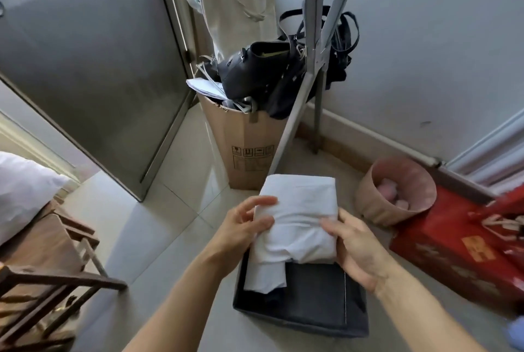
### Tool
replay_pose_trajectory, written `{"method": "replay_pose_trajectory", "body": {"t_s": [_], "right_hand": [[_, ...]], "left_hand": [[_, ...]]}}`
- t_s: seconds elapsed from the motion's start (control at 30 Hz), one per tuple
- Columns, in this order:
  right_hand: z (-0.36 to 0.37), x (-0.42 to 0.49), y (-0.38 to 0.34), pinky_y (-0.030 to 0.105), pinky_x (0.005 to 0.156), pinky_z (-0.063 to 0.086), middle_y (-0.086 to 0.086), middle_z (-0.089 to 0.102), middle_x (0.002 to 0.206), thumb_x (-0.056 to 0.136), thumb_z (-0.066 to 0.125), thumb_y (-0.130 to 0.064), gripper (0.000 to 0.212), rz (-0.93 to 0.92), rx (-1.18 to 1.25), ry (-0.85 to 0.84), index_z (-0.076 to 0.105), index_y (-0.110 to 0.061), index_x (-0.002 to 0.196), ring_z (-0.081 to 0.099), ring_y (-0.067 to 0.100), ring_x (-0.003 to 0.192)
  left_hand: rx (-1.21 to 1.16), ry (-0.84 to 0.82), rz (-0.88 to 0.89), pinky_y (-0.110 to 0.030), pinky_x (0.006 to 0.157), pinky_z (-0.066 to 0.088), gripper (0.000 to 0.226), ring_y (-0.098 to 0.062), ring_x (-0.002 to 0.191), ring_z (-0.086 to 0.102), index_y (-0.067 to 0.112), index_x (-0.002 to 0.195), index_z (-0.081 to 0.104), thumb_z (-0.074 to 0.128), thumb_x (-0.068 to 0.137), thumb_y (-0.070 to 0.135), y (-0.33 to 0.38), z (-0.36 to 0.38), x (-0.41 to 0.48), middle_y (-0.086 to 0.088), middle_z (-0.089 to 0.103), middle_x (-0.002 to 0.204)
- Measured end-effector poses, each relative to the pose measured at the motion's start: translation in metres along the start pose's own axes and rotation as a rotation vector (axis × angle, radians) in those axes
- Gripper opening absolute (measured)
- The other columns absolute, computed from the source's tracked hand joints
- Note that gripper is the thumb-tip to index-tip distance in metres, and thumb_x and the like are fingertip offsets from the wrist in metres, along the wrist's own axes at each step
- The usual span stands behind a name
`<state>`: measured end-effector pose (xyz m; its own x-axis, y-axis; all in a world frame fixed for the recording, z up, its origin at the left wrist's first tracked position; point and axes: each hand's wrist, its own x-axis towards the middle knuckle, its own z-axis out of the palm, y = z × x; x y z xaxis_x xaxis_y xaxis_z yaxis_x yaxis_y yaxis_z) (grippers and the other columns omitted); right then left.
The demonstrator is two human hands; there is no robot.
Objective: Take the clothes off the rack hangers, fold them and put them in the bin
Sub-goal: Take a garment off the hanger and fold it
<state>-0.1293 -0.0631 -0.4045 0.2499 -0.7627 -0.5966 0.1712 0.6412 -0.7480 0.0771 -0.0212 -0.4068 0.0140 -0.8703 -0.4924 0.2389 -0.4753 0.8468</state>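
Both hands are on the folded white garment [300, 210]. The left hand [243, 227] curls its fingers round the left edge, and the right hand [354, 249] clasps the right edge with the thumb on top. The bundle hangs just above the open dark bin [312, 312], with one loose flap drooping into the bin's left side. The bin stands on the tiled floor [170, 210], out from the corner of the room. In that corner, a cardboard box [243, 147] stuffed with black bags [255, 73] stands beside the rack legs [293, 122]. A round tan basket [377, 201] and a red box [453, 261] lie along the right-hand wall.
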Motion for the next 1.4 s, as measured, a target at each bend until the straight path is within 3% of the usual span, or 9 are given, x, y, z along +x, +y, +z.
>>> {"method": "replay_pose_trajectory", "body": {"t_s": [0.1,0.27,0.37,0.53,0.67,0.93,1.13,1.23,1.4], "right_hand": [[-0.02,0.045,0.06,0.034,0.066,0.058,0.016,0.074,0.102,0.088,0.062,0.001,0.026,0.051,-0.038,0.128,0.062,-0.002,0.114,0.073,0.027,0.086],[-0.047,0.109,0.153,0.048,0.089,0.055,0.014,0.073,0.105,0.085,0.069,-0.003,0.04,0.108,-0.075,0.231,0.058,-0.005,0.123,0.07,0.032,0.097],[-0.066,0.145,0.209,0.044,0.082,0.057,0.015,0.074,0.103,0.086,0.066,-0.001,0.033,0.178,-0.066,0.283,0.06,-0.007,0.118,0.07,0.033,0.095],[-0.095,0.192,0.291,0.035,0.065,0.056,0.017,0.071,0.104,0.09,0.055,0.002,0.028,0.336,-0.107,0.355,0.062,-0.006,0.116,0.068,0.035,0.093],[-0.105,0.224,0.325,0.044,0.076,0.058,0.014,0.07,0.106,0.089,0.052,0.004,0.033,0.389,-0.152,0.342,0.061,-0.011,0.117,0.067,0.035,0.096],[-0.107,0.283,0.348,0.048,0.091,0.054,0.008,0.069,0.113,0.091,0.052,0.008,0.042,0.312,-0.105,0.316,0.059,-0.017,0.124,0.065,0.028,0.104],[-0.11,0.298,0.364,0.036,0.112,0.031,0.011,0.027,0.158,0.089,0.057,0.004,0.079,0.431,-0.455,0.281,0.018,-0.017,0.155,0.034,0.026,0.141],[-0.103,0.283,0.357,0.031,0.109,0.033,0.011,0.032,0.155,0.091,0.055,0.005,0.071,0.42,-0.444,0.299,0.025,-0.015,0.153,0.037,0.024,0.139],[-0.09,0.252,0.324,0.038,0.102,0.046,0.007,0.056,0.131,0.094,0.048,0.002,0.048,0.395,-0.437,0.333,0.046,-0.013,0.139,0.054,0.02,0.113]], "left_hand": [[0.033,0.051,-0.091,-0.041,0.092,0.052,0.03,-0.026,0.096,0.063,0.026,0.108,0.072,0.066,0.089,0.004,-0.063,-0.017,0.031,-0.005,0.067,0.108],[0.0,0.148,-0.223,-0.027,0.071,0.056,0.035,-0.023,0.095,0.065,0.019,0.11,0.07,0.059,0.089,-0.006,-0.157,-0.036,0.075,-0.003,0.067,0.111],[0.003,0.222,-0.286,-0.024,0.064,0.054,0.037,-0.021,0.087,0.066,0.013,0.108,0.069,0.057,0.086,-0.013,-0.211,-0.043,0.105,-0.007,0.069,0.104],[0.104,0.333,-0.442,-0.041,0.084,0.054,0.036,-0.028,0.091,0.064,0.021,0.093,0.071,0.057,0.083,-0.01,-0.299,-0.052,0.148,-0.011,0.067,0.105],[0.15,0.372,-0.49,-0.029,0.066,0.05,0.035,-0.019,0.086,0.058,0.019,0.095,0.068,0.052,0.085,-0.01,-0.342,-0.059,0.175,-0.004,0.063,0.105],[0.301,0.424,-0.373,-0.023,0.067,0.046,0.043,-0.019,0.081,0.058,0.021,0.087,0.067,0.044,0.08,-0.014,-0.371,-0.082,0.231,-0.007,0.064,0.1],[0.483,0.291,-0.464,-0.021,0.088,0.045,0.05,-0.025,0.113,0.056,0.016,0.133,0.053,0.05,0.091,-0.011,-0.387,-0.077,0.242,-0.01,0.051,0.134],[0.442,0.265,-0.497,-0.015,0.076,0.041,0.051,-0.007,0.085,0.053,0.017,0.139,0.051,0.051,0.093,-0.006,-0.383,-0.071,0.233,-0.001,0.054,0.118],[0.34,0.273,-0.508,-0.034,0.105,0.043,0.042,-0.026,0.125,0.052,0.014,0.132,0.057,0.056,0.093,-0.002,-0.347,-0.058,0.208,-0.01,0.051,0.142]]}}
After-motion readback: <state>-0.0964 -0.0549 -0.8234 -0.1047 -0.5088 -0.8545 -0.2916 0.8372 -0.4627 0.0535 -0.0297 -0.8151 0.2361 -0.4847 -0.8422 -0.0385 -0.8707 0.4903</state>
